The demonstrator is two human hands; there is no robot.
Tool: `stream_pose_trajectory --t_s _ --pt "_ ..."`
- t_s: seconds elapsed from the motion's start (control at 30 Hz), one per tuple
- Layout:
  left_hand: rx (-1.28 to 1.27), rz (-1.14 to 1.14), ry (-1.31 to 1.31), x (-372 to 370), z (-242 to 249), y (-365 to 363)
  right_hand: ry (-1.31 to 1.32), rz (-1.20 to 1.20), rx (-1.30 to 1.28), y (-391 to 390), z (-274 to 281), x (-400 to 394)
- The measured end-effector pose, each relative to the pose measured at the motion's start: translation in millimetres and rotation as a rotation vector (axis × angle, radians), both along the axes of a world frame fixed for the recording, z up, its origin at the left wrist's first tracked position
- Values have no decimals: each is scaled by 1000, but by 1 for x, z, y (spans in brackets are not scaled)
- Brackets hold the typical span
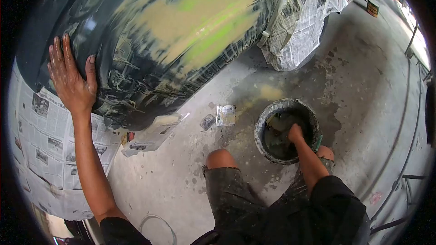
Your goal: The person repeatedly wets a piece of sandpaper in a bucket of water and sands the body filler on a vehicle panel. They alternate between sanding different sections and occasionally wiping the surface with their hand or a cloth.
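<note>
My left hand [72, 79] lies flat with its fingers spread on a dark, plastic-looking masked surface beside a car body panel [190, 22]. Tan filler and bright yellow-green patches show on that panel. My right hand [295, 133] reaches down into a round bucket [260, 131] of murky water standing on the floor. Its fingers are partly hidden at the water, so what they hold, if anything, does not show. A green strip [318, 143] sits at the bucket's right rim.
Newspaper masking [54, 140] covers the area at left, and more newspaper [304, 18] wraps a wheel-like shape at upper right. Two small sheets [225, 115] lie on the wet-spotted concrete floor. A can [372, 7] stands far right, near hoses [408, 131].
</note>
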State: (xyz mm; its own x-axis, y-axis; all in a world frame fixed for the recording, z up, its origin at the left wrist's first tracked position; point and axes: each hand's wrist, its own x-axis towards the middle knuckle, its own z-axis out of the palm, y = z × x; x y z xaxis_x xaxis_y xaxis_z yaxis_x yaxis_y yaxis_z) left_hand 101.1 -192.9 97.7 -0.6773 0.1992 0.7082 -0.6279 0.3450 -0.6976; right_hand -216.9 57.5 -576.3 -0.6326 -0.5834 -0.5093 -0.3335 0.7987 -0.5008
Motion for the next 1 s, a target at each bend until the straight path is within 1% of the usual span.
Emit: stream_pose_trajectory --t_s 0.03,0.07,0.1,0.17,0.23,0.3,0.33,0.37,0.4,0.47,0.53,0.6,0.67,0.7,0.73,0.77,0.83,0.9,0.93,0.97,1.0 --pt "9 6 7 0 0 0 7 6 9 12 56 -2" --pt "8 -8 5 0 0 -1 -123 -89 -115 25 110 -3" --pt "5 -26 3 0 0 -1 -252 -188 -242 33 146 -8" --pt "4 -26 15 2 0 -2 -404 -332 -506 37 175 -18" --pt "-1 -40 23 0 -1 -4 -532 -287 -831 26 218 -33" --pt "6 -53 34 1 0 -3 -453 -283 -1264 -17 260 -33" --pt "0 -57 35 3 0 -4 -450 -269 -1320 -34 317 -22" --pt "15 -82 31 4 0 -6 -96 -258 -1408 -60 348 -16" --pt "30 -107 27 5 0 -7 132 -214 -1433 -88 378 -15" --pt "26 -155 16 11 1 -6 224 -245 -1643 -146 425 -10" --pt "88 -174 -62 19 2 -7 486 -411 -1669 -216 436 -9" --pt "119 -185 -116 29 2 -5 644 -507 -1581 -241 447 42" --pt "134 -130 -177 42 -3 -2 683 -458 -1563 -245 448 126" --pt "124 -116 -177 49 -7 -4 650 -380 -1542 -241 445 172" --pt "129 -132 -192 53 -10 -7 612 -306 -1515 -238 442 200" --pt "115 -158 -192 56 -13 -10 615 -330 -1498 -239 437 199" --pt "105 -242 -161 57 -15 -18 769 -188 -1562 -240 426 175" --pt "80 -255 -146 51 -17 -16 793 -349 -1619 -247 429 106" --pt "64 -242 -133 51 -19 -14 709 -452 -1655 -246 438 71" --pt "66 -258 -137 52 -19 -17 706 -501 -1652 -250 438 41" --pt "76 -267 -126 52 -20 -19 707 -547 -1646 -247 442 30"
